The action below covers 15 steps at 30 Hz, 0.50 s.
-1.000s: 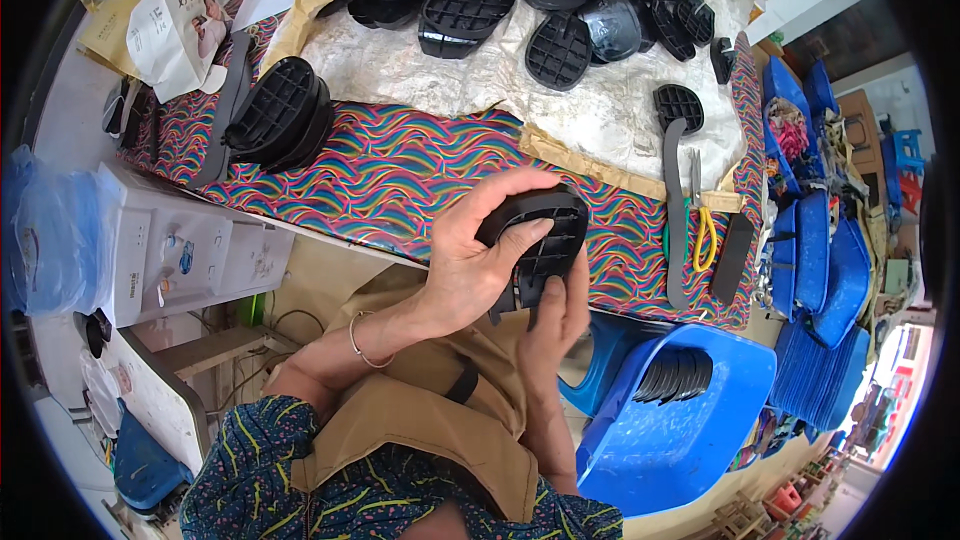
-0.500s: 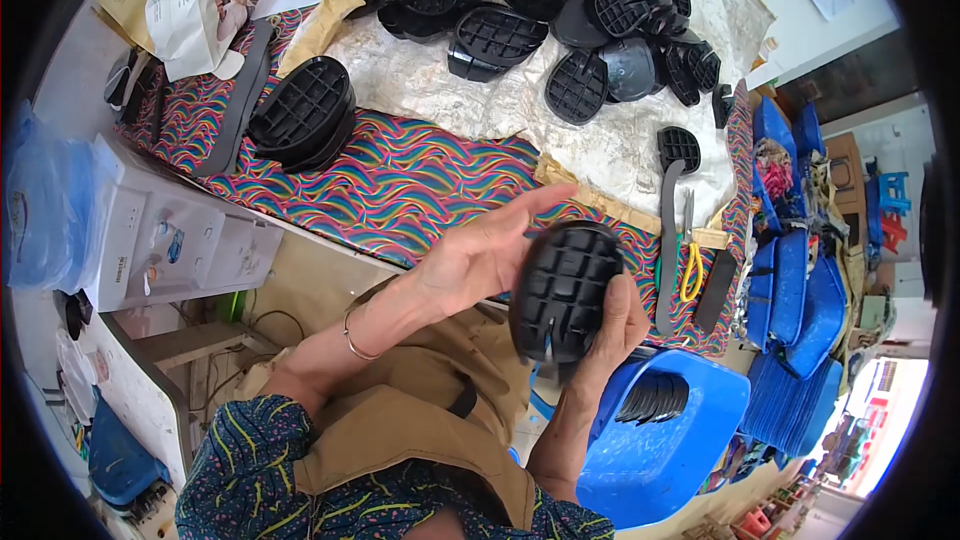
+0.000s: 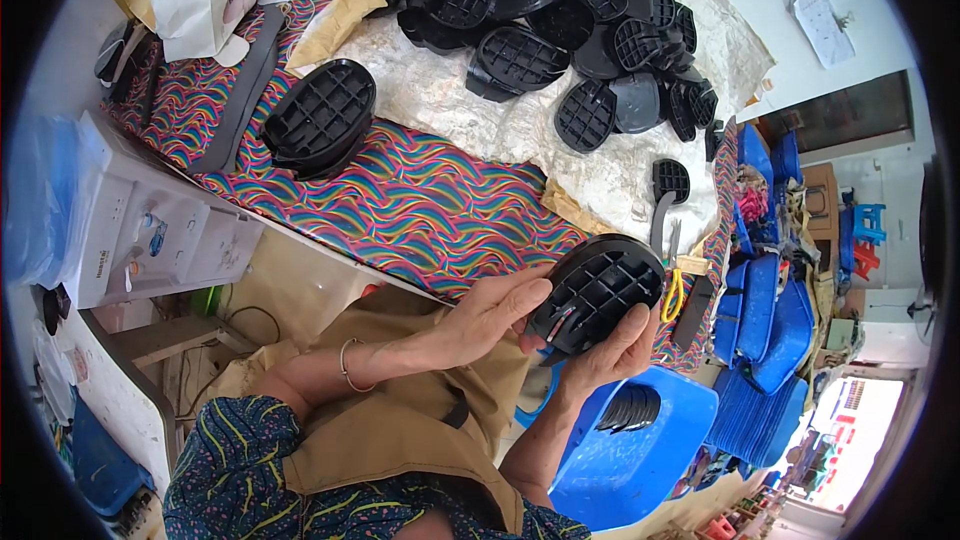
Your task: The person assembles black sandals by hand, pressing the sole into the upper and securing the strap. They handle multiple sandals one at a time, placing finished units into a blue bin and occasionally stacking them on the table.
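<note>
In front of me I hold a black oval moulded piece (image 3: 608, 285), its gridded face turned up. My right hand (image 3: 615, 352) is closed on its near right edge, with the thumb on the rim and the other fingers hidden beneath. At its left end, my left hand (image 3: 500, 312) pinches the edge between thumb and fingers. A short slit-like mark shows on the piece near my left fingertips. Similar black gridded pieces (image 3: 522, 58) lie heaped on a crumpled whitish sheet (image 3: 440, 90) at the far side. A small stack of them (image 3: 322, 112) stands on the patterned cloth to the left.
Yellow-handled scissors (image 3: 673, 295), a dark strip and a small gridded piece (image 3: 671, 180) lie at the table's right. A blue tub (image 3: 640, 450) holding several curved black pieces stands below right. Grey strips (image 3: 243, 90) and a paper bag (image 3: 197, 0) sit at the left.
The black piece has moved right and tilted. My left hand, spread beside it before, has come down onto its near left edge. The right hand keeps its hold.
</note>
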Tool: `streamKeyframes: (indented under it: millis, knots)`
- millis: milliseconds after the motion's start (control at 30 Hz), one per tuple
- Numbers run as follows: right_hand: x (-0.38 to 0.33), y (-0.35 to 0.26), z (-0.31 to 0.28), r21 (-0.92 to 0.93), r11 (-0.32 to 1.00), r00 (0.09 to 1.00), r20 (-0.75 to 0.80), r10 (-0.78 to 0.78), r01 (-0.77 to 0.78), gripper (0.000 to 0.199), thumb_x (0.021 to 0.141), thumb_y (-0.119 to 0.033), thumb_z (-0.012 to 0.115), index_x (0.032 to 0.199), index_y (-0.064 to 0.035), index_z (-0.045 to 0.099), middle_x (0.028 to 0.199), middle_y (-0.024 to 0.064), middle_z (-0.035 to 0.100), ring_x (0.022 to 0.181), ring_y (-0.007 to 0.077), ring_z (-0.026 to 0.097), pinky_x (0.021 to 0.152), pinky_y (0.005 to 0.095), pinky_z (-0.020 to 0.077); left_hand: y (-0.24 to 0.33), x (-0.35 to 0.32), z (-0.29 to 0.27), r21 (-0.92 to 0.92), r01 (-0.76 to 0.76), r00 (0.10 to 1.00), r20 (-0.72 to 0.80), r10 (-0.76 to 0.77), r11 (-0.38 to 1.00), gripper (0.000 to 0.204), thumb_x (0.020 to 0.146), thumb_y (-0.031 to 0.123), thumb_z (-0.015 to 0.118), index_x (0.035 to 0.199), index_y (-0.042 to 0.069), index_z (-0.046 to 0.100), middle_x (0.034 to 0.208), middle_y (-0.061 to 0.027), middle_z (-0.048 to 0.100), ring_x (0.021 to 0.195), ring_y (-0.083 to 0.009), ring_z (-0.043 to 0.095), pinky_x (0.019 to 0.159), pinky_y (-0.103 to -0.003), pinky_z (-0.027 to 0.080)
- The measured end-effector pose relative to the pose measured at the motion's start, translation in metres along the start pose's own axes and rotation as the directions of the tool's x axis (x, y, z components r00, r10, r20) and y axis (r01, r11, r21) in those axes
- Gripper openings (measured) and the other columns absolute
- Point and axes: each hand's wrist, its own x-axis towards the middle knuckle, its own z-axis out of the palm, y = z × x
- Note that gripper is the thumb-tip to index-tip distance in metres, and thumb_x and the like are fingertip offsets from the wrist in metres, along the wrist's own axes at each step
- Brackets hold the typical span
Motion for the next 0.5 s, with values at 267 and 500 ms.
streamKeyframes:
  millis: [267,500]
  knots:
    - [0.003,0.012,-0.018,0.018,1.0,0.996,-0.085,0.001,0.001,0.039,0.107,-0.023,0.042,0.127,0.0068,0.058,0.104,0.0112,0.07,0.086,0.0152,0.067,0.076,0.0275,0.054,-0.007,0.01,0.025,0.012,-0.022,0.999,-0.034,0.023,1.0,0.039,0.109,0.025,0.04,0.137,0.0,0.049,0.088,-0.0025,0.063,0.07,-0.0071,0.06,0.06,-0.022,0.05]
    - [0.008,0.031,-0.035,0.183,0.982,0.993,-0.097,0.061,-0.042,0.042,0.106,-0.023,0.043,0.131,0.0083,0.055,0.108,0.0127,0.069,0.09,0.0163,0.067,0.079,0.0286,0.0539,-0.016,0.021,0.053,0.407,-0.1,0.981,-0.111,0.158,0.908,0.026,0.104,0.013,0.047,0.123,-0.003,0.054,0.083,-0.0121,0.063,0.064,-0.0172,0.063,0.055,-0.031,0.049]
